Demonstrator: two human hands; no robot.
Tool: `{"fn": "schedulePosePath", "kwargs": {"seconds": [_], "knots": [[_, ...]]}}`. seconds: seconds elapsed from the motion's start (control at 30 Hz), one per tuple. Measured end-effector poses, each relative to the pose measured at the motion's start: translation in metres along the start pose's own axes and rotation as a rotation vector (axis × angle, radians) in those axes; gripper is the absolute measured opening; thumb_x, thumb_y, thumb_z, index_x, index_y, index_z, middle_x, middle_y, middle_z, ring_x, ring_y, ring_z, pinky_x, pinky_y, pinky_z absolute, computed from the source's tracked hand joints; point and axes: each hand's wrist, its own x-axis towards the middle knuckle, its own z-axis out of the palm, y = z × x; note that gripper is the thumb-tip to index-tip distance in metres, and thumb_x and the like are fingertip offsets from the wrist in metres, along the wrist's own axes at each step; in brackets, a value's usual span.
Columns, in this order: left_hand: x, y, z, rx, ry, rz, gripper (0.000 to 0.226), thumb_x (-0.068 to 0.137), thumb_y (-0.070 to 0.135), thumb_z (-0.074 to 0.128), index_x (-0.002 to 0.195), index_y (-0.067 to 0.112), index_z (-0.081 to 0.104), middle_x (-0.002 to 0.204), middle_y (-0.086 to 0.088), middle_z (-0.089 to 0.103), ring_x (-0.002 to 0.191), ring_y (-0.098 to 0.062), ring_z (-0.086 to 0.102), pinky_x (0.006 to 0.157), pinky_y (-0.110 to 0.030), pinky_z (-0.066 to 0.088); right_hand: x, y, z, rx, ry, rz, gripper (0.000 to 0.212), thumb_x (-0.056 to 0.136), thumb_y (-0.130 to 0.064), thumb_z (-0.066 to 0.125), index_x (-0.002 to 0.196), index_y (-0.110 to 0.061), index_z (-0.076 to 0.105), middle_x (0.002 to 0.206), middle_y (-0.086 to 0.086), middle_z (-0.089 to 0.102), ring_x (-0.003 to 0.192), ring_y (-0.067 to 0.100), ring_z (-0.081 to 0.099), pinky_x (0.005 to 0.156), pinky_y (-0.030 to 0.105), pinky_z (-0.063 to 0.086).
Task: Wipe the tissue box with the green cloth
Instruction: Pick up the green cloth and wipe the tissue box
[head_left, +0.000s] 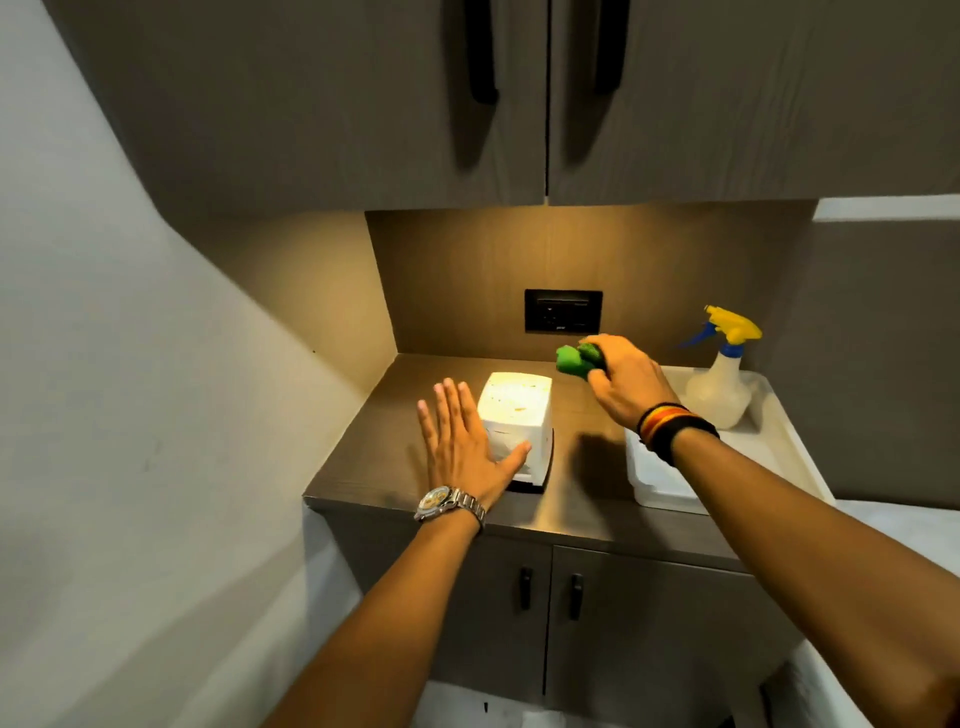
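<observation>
A white tissue box (519, 410) stands on the dark wooden counter (395, 457) under a bright lamp, with small specks on its top. My left hand (460, 441) is spread flat just left of the box, its thumb against the box's front left side. My right hand (626, 382) hovers above the counter to the right of the box and grips a bunched green cloth (576, 358), which sticks out past the fingers. The cloth is apart from the box.
A white tray (779, 447) sits at the counter's right end and holds a spray bottle (722, 374) with a yellow and blue trigger. A black wall socket (563, 310) is on the back panel. Upper cabinets hang overhead; cabinet doors (550, 613) lie below the counter.
</observation>
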Motion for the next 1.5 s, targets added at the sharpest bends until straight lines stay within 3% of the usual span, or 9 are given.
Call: {"fn": "schedulePosePath", "kwargs": {"seconds": [0.23,0.43,0.6,0.77,1.03,1.13,1.23,1.43,1.5], "knots": [[-0.015,-0.002,0.029,-0.224,-0.195,-0.074,0.137,0.070,0.093,0.039,0.161,0.006,-0.014,0.168,-0.019,-0.018,0.154,-0.031,-0.024,0.118,-0.055,-0.026,-0.003,-0.037,0.042,-0.339,-0.197,-0.480,0.061,0.093,-0.001,0.048,0.148,-0.025,0.036,0.155,0.007,0.039,0.142,0.032,0.035,0.118,0.042,0.030],[-0.031,0.015,0.030,-0.315,-0.130,-0.031,0.139,0.074,0.089,0.054,0.161,0.004,-0.013,0.168,-0.020,-0.014,0.156,-0.032,-0.018,0.120,-0.052,-0.024,-0.005,-0.024,0.039,-0.348,-0.437,-0.291,0.075,0.088,0.000,0.055,0.151,-0.030,0.027,0.162,0.004,0.024,0.148,0.033,0.022,0.119,0.049,0.025],[-0.045,0.028,0.037,-0.376,-0.051,-0.089,0.118,0.089,0.071,0.057,0.160,0.001,-0.006,0.168,-0.021,-0.012,0.156,-0.033,-0.014,0.121,-0.047,-0.020,-0.001,-0.053,0.022,-0.413,-0.750,-0.089,0.095,0.071,-0.051,0.052,0.154,-0.029,0.012,0.165,0.004,0.004,0.151,0.029,0.000,0.118,0.063,0.002],[-0.023,0.013,0.038,-0.361,0.011,-0.114,0.101,0.092,0.068,0.055,0.162,0.005,0.017,0.170,-0.021,-0.001,0.157,-0.033,-0.006,0.122,-0.047,-0.014,-0.012,-0.074,0.045,-0.398,-0.498,-0.149,0.089,0.080,-0.069,0.053,0.148,-0.018,0.027,0.148,0.011,0.039,0.133,0.029,0.041,0.112,0.058,0.029],[0.021,0.011,0.040,-0.594,-0.164,-0.096,0.148,0.058,0.077,0.083,0.163,0.013,0.000,0.171,-0.014,0.006,0.157,-0.031,0.008,0.125,-0.055,0.016,-0.009,-0.039,0.038,-0.368,-0.444,-0.269,0.061,0.094,-0.025,0.048,0.151,-0.024,0.028,0.160,0.007,0.027,0.145,0.030,0.027,0.118,0.053,0.019],[0.028,0.016,0.043,-0.775,-0.096,-0.120,0.136,0.046,0.067,0.093,0.154,0.024,0.022,0.149,-0.004,0.044,0.128,-0.021,0.049,0.102,-0.047,0.052,-0.007,-0.023,0.037,-0.389,-0.414,-0.298,0.063,0.091,-0.013,0.050,0.149,-0.029,0.032,0.162,0.002,0.024,0.149,0.031,0.017,0.119,0.056,0.014],[0.025,0.019,0.044,-0.896,-0.076,-0.075,0.132,0.052,0.047,0.100,0.155,0.019,0.023,0.144,-0.004,0.049,0.117,-0.016,0.054,0.088,-0.033,0.054,-0.012,-0.018,0.039,-0.363,-0.382,-0.292,0.066,0.091,-0.008,0.050,0.150,-0.032,0.030,0.163,-0.002,0.019,0.151,0.029,0.011,0.121,0.056,0.009],[0.024,0.012,0.060,-0.872,-0.053,-0.116,0.132,0.061,0.039,0.098,0.161,0.016,0.015,0.154,-0.013,0.041,0.129,-0.031,0.055,0.092,-0.041,0.057,-0.016,-0.020,0.050,-0.355,-0.446,-0.285,0.075,0.089,-0.057,0.048,0.153,-0.037,0.014,0.162,-0.006,0.005,0.149,0.017,0.005,0.121,0.052,0.006],[0.025,0.013,0.059,-0.882,-0.051,-0.116,0.128,0.063,0.039,0.096,0.161,0.016,0.016,0.153,-0.013,0.041,0.130,-0.033,0.054,0.093,-0.043,0.057,-0.015,-0.020,0.052,-0.393,-0.452,-0.293,0.082,0.088,-0.051,0.058,0.153,-0.037,0.010,0.163,-0.004,0.006,0.150,0.022,0.007,0.121,0.055,0.010]]}}
